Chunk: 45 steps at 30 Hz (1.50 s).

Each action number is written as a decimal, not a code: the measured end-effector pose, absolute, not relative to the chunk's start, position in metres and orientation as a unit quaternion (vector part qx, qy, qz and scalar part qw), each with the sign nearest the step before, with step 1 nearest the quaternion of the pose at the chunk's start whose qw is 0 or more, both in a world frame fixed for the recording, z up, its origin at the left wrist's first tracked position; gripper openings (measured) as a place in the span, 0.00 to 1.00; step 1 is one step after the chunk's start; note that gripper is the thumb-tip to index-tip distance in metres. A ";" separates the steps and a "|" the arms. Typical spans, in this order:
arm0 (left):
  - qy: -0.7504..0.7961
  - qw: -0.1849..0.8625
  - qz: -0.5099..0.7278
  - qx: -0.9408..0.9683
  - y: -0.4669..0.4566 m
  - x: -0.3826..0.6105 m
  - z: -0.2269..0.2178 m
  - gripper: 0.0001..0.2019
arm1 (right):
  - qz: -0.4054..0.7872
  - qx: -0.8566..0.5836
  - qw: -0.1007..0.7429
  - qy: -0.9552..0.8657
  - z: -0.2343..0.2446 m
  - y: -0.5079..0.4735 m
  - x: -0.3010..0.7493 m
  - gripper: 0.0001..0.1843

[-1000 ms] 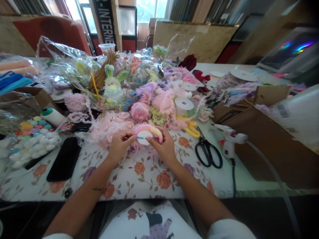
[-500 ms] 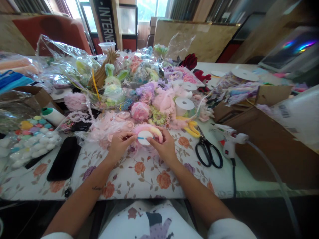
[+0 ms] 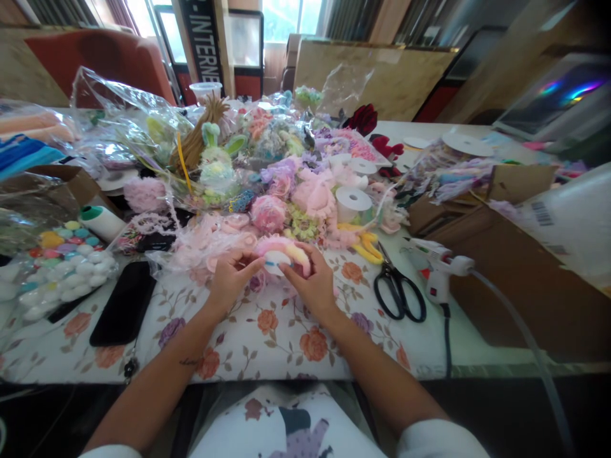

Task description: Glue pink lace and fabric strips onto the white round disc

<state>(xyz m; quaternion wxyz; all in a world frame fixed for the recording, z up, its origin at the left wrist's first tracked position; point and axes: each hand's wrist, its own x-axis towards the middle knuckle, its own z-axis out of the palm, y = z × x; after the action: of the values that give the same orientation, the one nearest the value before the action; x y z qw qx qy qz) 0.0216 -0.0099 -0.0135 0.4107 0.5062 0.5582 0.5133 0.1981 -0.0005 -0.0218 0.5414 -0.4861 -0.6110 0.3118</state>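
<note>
Between my hands, just above the flowered tablecloth (image 3: pixel 286 324), is a fluffy pink and yellow craft piece (image 3: pixel 281 247) with a round white disc (image 3: pixel 277 263) facing me. A thin blue strip runs across the disc. My left hand (image 3: pixel 233 273) pinches the piece at its left edge, thumb and fingers together. Curled round the right side, my right hand (image 3: pixel 312 280) presses its thumb on the disc, its fingers behind the yellow end. Pink tulle-like material shows below and behind the piece.
Black-handled scissors (image 3: pixel 400 289) and a white glue gun (image 3: pixel 436 264) lie on the right, beside a cardboard box (image 3: pixel 515 280). A black phone (image 3: pixel 123 304) and a bag of pompoms (image 3: pixel 71 270) are on the left. Pink yarn balls (image 3: pixel 268 213) and a ribbon spool (image 3: pixel 353 202) crowd the middle.
The craft piece has tilted slightly, so the white disc looks flatter. My right fingers have curled a little more over its yellow end. The surroundings stay as they were.
</note>
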 end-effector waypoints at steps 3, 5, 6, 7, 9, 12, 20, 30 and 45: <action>0.566 0.401 0.507 0.512 -0.010 0.022 -0.015 0.13 | 0.302 -0.482 0.539 -0.621 -0.024 -0.001 0.198 0.24; 0.562 0.409 0.510 0.507 -0.010 0.022 -0.016 0.13 | 0.304 -0.484 0.540 -0.617 -0.025 -0.001 0.198 0.25; 0.557 0.417 0.512 0.504 -0.010 0.022 -0.017 0.13 | 0.306 -0.486 0.543 -0.613 -0.025 -0.001 0.198 0.25; 0.551 0.426 0.517 0.499 -0.009 0.022 -0.018 0.12 | 0.308 -0.487 0.545 -0.608 -0.025 -0.001 0.198 0.25; 0.539 0.441 0.525 0.490 -0.009 0.022 -0.020 0.12 | 0.314 -0.487 0.552 -0.600 -0.025 -0.002 0.197 0.24; 0.527 0.455 0.537 0.477 -0.009 0.023 -0.023 0.11 | 0.334 -0.483 0.563 -0.582 -0.023 -0.002 0.195 0.24; 0.511 0.484 0.561 0.436 -0.012 0.026 -0.022 0.10 | 0.355 -0.493 0.573 -0.550 -0.017 -0.002 0.193 0.24; 0.564 0.360 0.573 0.473 -0.014 0.029 -0.026 0.09 | 0.406 -0.473 0.597 -0.506 -0.026 0.002 0.190 0.26; 0.531 0.247 0.514 0.627 -0.022 0.031 -0.011 0.04 | 0.495 -0.467 0.643 -0.351 -0.024 0.015 0.199 0.22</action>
<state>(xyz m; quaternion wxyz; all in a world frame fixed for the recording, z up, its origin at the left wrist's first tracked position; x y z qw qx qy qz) 0.0309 -0.0225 -0.0105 0.2472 0.6272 0.5309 0.5135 0.1987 0.0152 -0.0244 0.6435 -0.4666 -0.3505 0.4953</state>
